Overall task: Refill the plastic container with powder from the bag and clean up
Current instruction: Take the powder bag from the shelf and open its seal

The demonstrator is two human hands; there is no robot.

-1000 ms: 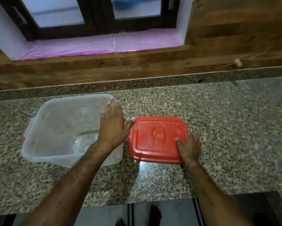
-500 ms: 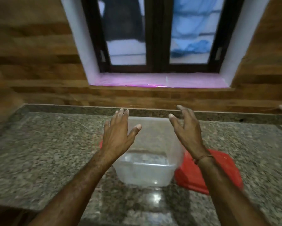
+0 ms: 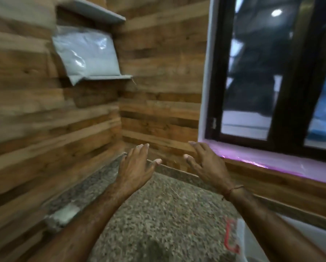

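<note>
Granite counter [image 3: 158,214] lies beneath the left hand [image 3: 134,167] and right hand [image 3: 207,165], both raised, relaxed, holding nothing.

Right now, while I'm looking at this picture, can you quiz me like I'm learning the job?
1. True or false: the left hand and the right hand are both empty, with their fingers spread.
2. Fill in: the plastic container with the red clip peeks in at the bottom ___ of the view.
3. Pick one. The bag of powder is:
A. in the left hand
B. on the wall shelf
C. inside the plastic container

Key: 1 true; 2 right; 3 B.
</note>
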